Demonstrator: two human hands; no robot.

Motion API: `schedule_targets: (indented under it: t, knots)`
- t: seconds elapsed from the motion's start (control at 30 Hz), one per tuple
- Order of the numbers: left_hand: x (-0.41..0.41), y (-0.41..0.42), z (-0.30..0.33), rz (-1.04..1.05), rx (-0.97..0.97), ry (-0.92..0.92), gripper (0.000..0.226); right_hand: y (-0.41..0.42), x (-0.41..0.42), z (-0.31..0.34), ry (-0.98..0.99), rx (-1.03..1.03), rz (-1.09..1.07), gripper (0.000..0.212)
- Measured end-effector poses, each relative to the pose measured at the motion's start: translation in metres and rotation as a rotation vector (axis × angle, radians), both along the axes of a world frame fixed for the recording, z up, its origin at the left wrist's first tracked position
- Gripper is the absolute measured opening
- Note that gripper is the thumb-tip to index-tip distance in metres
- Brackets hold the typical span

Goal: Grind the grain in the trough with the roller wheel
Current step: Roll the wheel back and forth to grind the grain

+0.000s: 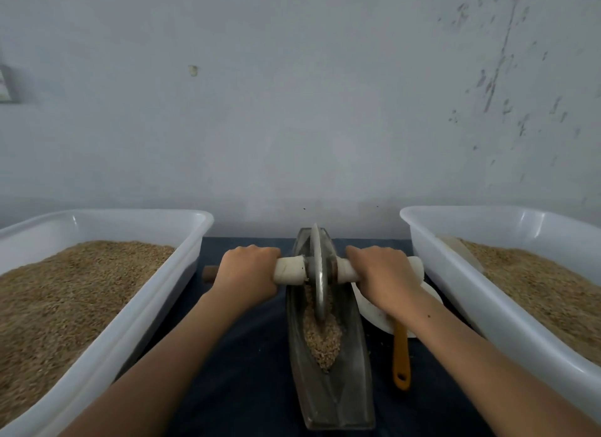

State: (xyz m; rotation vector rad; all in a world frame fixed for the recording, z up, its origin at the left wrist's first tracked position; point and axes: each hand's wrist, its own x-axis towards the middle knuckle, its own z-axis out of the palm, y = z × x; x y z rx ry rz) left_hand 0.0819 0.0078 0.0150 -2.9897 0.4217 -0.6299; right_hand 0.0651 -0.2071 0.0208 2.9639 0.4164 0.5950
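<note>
Left hand [248, 269] and right hand [383, 274] grip the pale wooden axle of the grey metal roller wheel [318, 274], seated in the boat-shaped metal trough [328, 388] of cracked grain [322, 339] (mid-channel); uneven pressure could tip it, spilling grain.

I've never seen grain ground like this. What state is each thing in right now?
Roller wheel: upright in the trough's far half.
Trough: holds grain in its groove.
Left hand: grips the axle handle.
Right hand: grips the other handle.
Left tub: filled with grain.
Right tub: partly filled.

Two bare forearms — no sleeves, one small mole
</note>
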Motion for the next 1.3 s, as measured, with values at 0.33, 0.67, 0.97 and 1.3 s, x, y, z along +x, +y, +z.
schedule_targets:
  t: [0.33,0.67,0.97,1.3]
  knots:
    - [-0.004,-0.001,0.017,0.017,0.031,0.405,0.036,-0.005,-0.002,0.017,0.353,-0.073,0.015,0.029]
    - [-0.006,-0.008,0.0,0.032,0.014,-0.056,0.015,-0.001,-0.005,0.005,0.072,0.044,0.007,0.013]
    - [-0.007,-0.002,0.019,-0.007,0.034,0.445,0.035,-0.004,-0.007,0.022,0.375,-0.108,0.02,0.025]
    - [0.0,-0.006,0.005,0.052,-0.008,0.052,0.015,-0.002,0.004,-0.005,-0.078,0.017,0.037,0.015]
